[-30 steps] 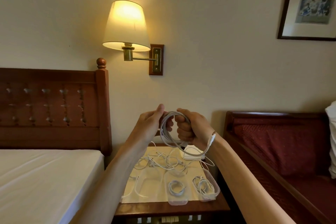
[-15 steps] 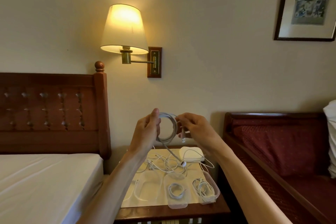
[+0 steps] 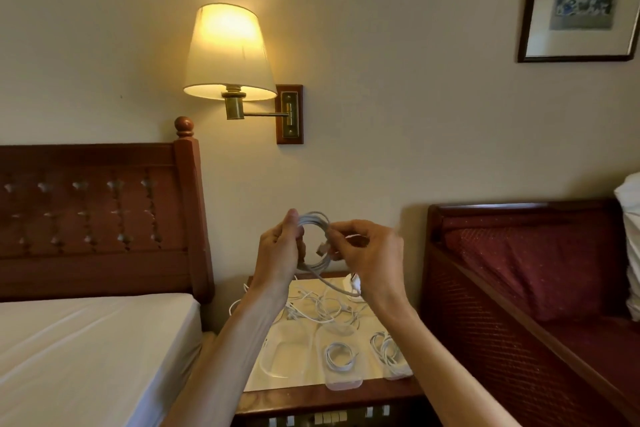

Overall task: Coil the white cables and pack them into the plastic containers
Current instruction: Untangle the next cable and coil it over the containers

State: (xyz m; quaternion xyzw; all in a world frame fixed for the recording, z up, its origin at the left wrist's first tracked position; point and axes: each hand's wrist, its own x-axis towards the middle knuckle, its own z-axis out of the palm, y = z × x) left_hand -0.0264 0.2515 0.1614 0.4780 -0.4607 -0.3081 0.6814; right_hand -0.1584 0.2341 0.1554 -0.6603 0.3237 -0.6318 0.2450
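I hold a coiled white cable (image 3: 316,220) in the air above the nightstand (image 3: 329,399). My left hand (image 3: 278,253) grips the left side of the loop. My right hand (image 3: 367,253) pinches the right side near a plug end, and a loose tail hangs down past the wrist. Below, a tangle of loose white cables (image 3: 318,305) lies on the pale mat. Three clear plastic containers stand at the front: the left one (image 3: 287,357) looks unfilled, the middle one (image 3: 341,362) holds a coiled cable, and the right one (image 3: 391,354) holds another.
A bed with a white sheet (image 3: 86,350) and wooden headboard (image 3: 97,215) is on the left. A red cushioned bench (image 3: 536,270) stands on the right. A lit wall lamp (image 3: 228,52) hangs above the nightstand. A white pillow (image 3: 632,218) shows at the right edge.
My right hand has opened from a fist around the coil into a pinch on its right side. The hanging loop has been gathered in, leaving only a short tail.
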